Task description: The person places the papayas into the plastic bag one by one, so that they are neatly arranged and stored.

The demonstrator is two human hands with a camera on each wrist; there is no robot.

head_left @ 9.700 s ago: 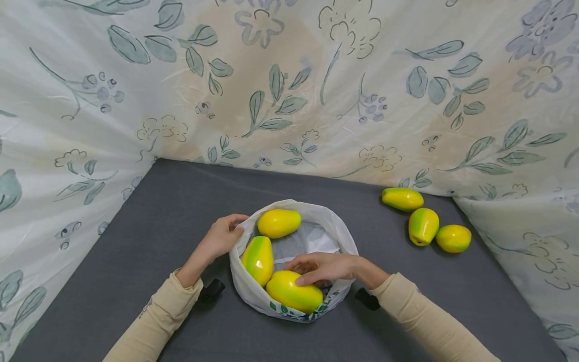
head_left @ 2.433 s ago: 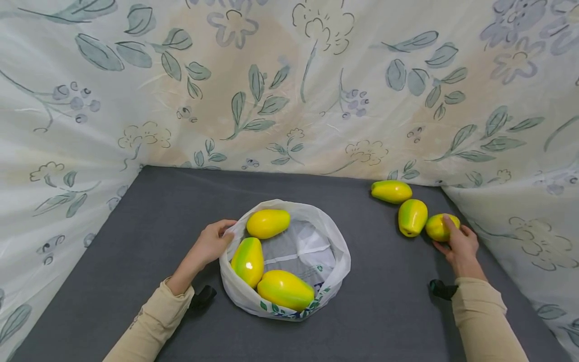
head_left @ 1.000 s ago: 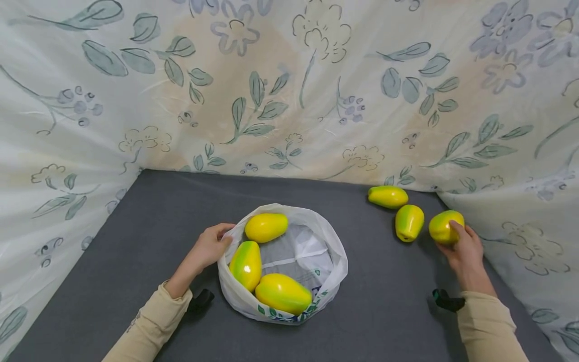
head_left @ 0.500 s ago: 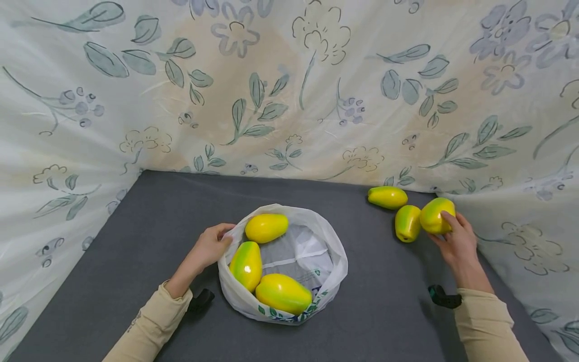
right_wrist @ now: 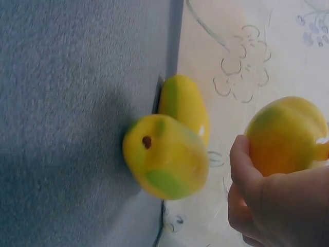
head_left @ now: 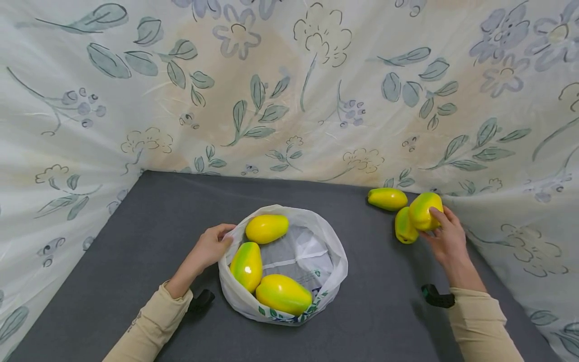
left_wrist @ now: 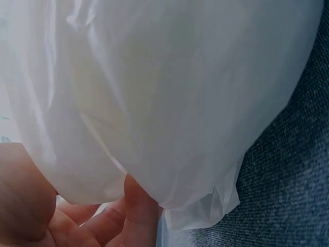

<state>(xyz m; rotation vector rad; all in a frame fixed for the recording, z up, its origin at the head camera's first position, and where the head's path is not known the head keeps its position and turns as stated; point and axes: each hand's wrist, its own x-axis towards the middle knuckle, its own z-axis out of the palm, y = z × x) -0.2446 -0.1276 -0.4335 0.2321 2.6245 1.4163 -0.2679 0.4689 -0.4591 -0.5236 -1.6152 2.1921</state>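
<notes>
My right hand (head_left: 445, 236) holds a yellow-green papaya (head_left: 425, 211) up off the table, thumb on its near side. In the right wrist view the raised papaya (right_wrist: 285, 135) is apart from two others. Those are a papaya (head_left: 404, 229) partly hidden behind the held one and a papaya (head_left: 387, 198) by the back cloth. My left hand (head_left: 209, 246) pinches the left rim of a white plastic bag (head_left: 340, 251). Inside the bag lie three papayas: one at the back (head_left: 267, 229), one at the left (head_left: 246, 266) and one at the front (head_left: 283, 294).
A dark grey cloth covers the table (head_left: 371, 322). Floral cloth (head_left: 289, 90) hangs at the back and both sides; the far papaya lies close to it. A black wrist device (head_left: 438, 295) sits under the right wrist, another (head_left: 202, 301) by the left.
My right hand has gone from the bag to the right-hand papaya, gripped it, raised it and moved it leftward over its neighbour. My left hand stays at the bag's rim.
</notes>
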